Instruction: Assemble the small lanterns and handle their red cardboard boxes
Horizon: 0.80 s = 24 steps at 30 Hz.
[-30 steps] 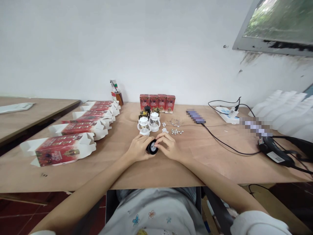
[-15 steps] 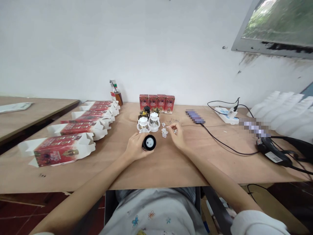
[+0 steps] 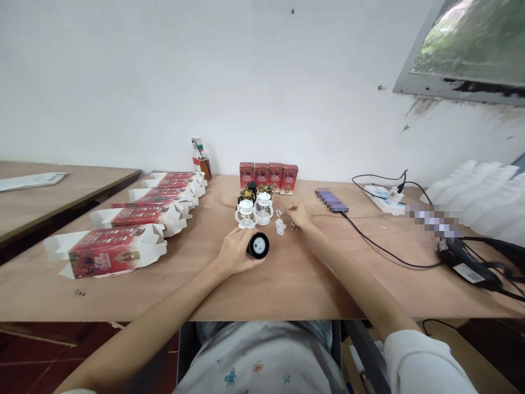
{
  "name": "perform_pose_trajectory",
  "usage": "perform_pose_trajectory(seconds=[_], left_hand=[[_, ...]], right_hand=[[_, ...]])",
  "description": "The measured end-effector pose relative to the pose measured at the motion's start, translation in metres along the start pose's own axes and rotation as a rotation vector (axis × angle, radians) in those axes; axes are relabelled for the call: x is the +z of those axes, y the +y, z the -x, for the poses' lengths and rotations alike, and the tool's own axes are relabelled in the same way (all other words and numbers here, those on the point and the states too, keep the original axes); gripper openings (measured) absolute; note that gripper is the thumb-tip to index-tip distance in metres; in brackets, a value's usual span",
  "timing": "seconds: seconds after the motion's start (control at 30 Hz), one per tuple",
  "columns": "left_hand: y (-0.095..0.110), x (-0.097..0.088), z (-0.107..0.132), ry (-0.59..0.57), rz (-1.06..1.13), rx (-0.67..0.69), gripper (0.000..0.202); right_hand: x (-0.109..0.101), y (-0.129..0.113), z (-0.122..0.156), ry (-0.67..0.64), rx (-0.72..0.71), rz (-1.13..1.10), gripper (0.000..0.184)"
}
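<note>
My left hand (image 3: 235, 252) is wrapped round a small black lantern (image 3: 257, 245) lying on its side, its round white base facing me. My right hand (image 3: 301, 215) is stretched forward over the small silver button cells (image 3: 293, 225) and white plastic bits (image 3: 280, 226) on the wooden table (image 3: 287, 279), fingers bent down onto them; whether it holds one is hidden. Two white mini lanterns (image 3: 254, 211) stand just beyond my left hand, with dark and gold ones (image 3: 251, 191) behind.
Flat red-and-white cartons (image 3: 139, 219) lie in a row on the left. Small red boxes (image 3: 268, 176) stand at the back by a bottle (image 3: 202, 160). Right: a phone (image 3: 331, 200), power strip (image 3: 383, 197), cables, a black glue gun (image 3: 467, 260), white stacked pieces (image 3: 479, 189).
My right hand left the black lantern and reached forward to the small parts behind it. The left hand kept hold of the lantern, now turned base toward me.
</note>
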<state>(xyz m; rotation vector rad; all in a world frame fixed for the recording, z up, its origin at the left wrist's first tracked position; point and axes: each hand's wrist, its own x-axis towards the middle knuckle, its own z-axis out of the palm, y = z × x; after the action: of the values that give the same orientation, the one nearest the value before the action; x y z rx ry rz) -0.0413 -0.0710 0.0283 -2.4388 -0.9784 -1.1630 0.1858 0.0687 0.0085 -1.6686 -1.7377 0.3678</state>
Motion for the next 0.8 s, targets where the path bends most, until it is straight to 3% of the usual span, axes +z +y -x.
perform_pose_trajectory(seconds=[0.27, 0.47, 0.5, 0.63, 0.73, 0.8], left_hand=[[0.000, -0.001, -0.001, 0.022, -0.010, 0.001, 0.035], [-0.001, -0.001, -0.001, 0.022, -0.012, -0.017, 0.035], [-0.001, 0.000, -0.001, 0.022, -0.011, -0.013, 0.035], [-0.002, 0.001, 0.000, -0.007, -0.006, -0.009, 0.035], [-0.003, 0.002, 0.000, -0.043, 0.000, -0.018, 0.033], [-0.004, 0.001, 0.000, -0.058, -0.004, -0.029, 0.033]], right_hand=[[0.009, -0.009, -0.012, -0.046, 0.059, -0.140, 0.011], [0.002, -0.028, 0.010, 0.086, -0.008, -0.273, 0.022], [0.000, -0.033, 0.022, 0.113, -0.045, -0.296, 0.020], [-0.006, -0.054, 0.086, 0.289, -0.441, -0.442, 0.010], [-0.008, -0.066, 0.123, 0.208, -0.698, -0.438, 0.008], [-0.008, -0.071, 0.133, 0.158, -0.776, -0.436, 0.009]])
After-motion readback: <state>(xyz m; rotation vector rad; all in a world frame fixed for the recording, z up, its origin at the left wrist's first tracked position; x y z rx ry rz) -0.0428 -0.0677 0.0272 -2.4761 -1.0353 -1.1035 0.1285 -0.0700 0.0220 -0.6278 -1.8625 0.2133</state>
